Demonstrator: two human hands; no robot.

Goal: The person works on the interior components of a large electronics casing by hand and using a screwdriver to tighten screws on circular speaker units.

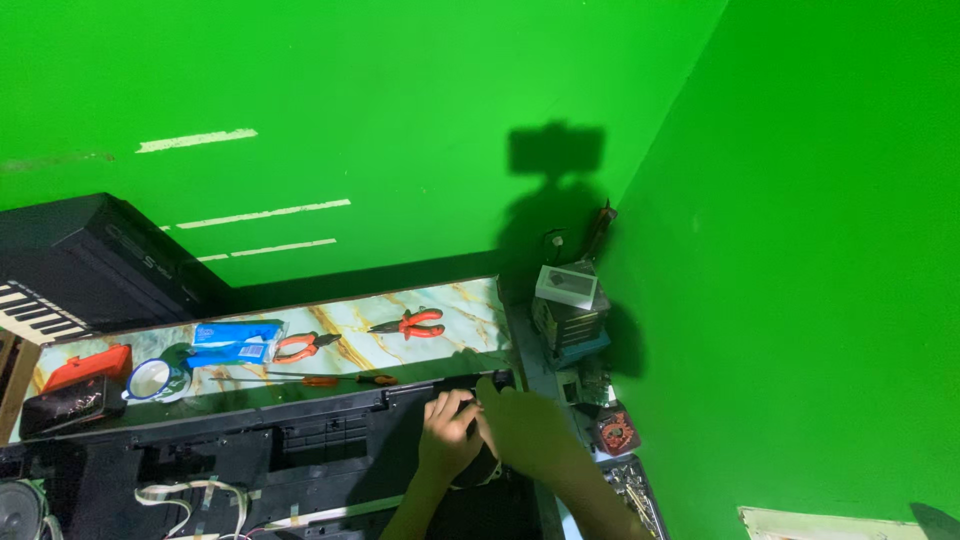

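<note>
Both my hands rest on the right end of a long black electronic keyboard casing that lies on a marble-patterned table. My left hand has its fingers curled against the casing's upper edge. My right hand lies over and beside it at the same spot, covering whatever is under the fingers. I cannot tell whether either hand grips a small part. White ribbon cables show inside the casing at lower left.
On the table behind the casing lie two red-handled pliers, a long screwdriver, a blue packet, a tape roll and a red box. A stack of small boxes and a parts tray stand at right. Green walls enclose the corner.
</note>
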